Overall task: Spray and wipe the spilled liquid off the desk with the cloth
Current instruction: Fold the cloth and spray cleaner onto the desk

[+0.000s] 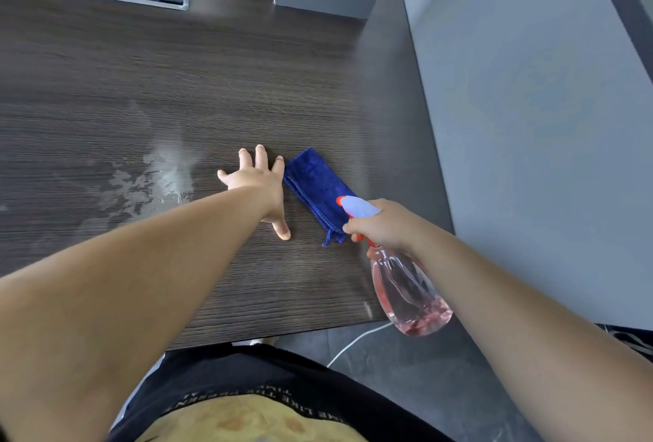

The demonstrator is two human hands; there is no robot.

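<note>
There are two hands (252,180) (383,226), one bottle (410,293), one cloth (314,183), one spill (166,176).

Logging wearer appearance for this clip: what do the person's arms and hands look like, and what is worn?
The left arm and right arm are bare, no sleeves in view. The left hand and right hand have no gloves; no watch, ring or bracelet shows. Below them is a black shirt with white lettering and a yellow print.

Both your arms reach forward — one hand flat, one gripping.
Your left hand (256,181) lies palm-down, fingers spread; your right hand (383,226) curls round the neck of a spray bottle (410,289).
</note>
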